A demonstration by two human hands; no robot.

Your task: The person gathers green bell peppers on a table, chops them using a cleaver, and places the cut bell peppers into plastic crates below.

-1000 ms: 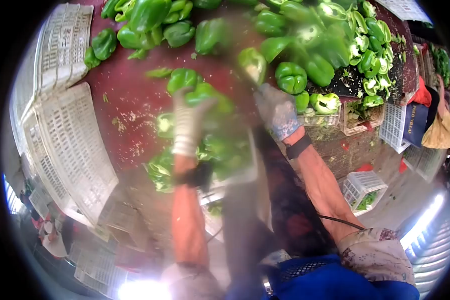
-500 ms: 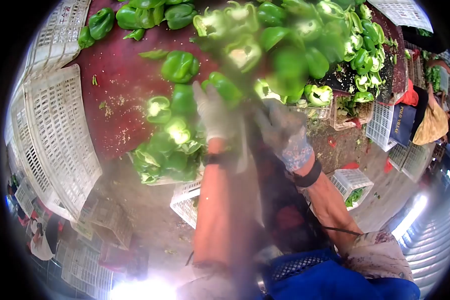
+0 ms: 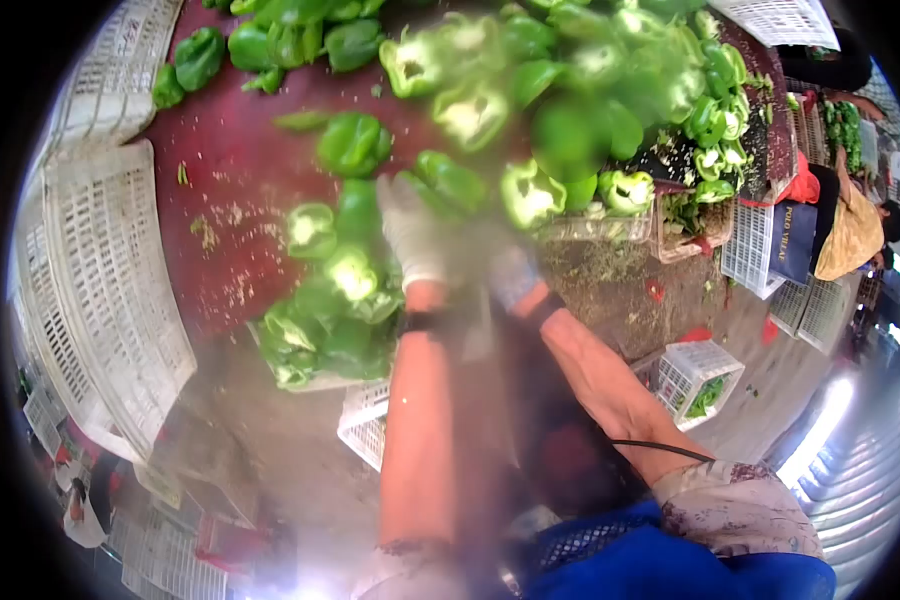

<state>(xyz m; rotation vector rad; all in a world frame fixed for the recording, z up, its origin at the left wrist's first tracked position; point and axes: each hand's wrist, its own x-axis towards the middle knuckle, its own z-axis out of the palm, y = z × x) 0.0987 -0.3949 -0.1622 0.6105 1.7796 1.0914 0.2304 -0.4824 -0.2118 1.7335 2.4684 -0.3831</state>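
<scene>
My left hand (image 3: 410, 235), in a pale glove, is at the near side of a whole green bell pepper (image 3: 448, 182), with its fingers curled against it. My right hand (image 3: 513, 275), in a patterned bluish glove, is close beside it on the right. A blurred smear over the middle of the view hides its fingers and anything in them. Left of my left hand, a cut pepper (image 3: 311, 230) and other green peppers lie above a filled crate. A whole pepper (image 3: 354, 145) rests on the dark red tabletop (image 3: 225, 200). An opened pepper (image 3: 532, 195) showing its pale inside lies to the right.
A heap of cut peppers (image 3: 660, 70) spreads across the far right. White plastic crates (image 3: 110, 290) stand along the left. Below the table's right edge are a crate of green scraps (image 3: 685, 220) and a small crate (image 3: 695, 380) on the floor. Other people are at the far right.
My right hand has moved left, closer to my left hand, and into the blurred area. My left hand stays by the same pepper. The view has shifted slightly.
</scene>
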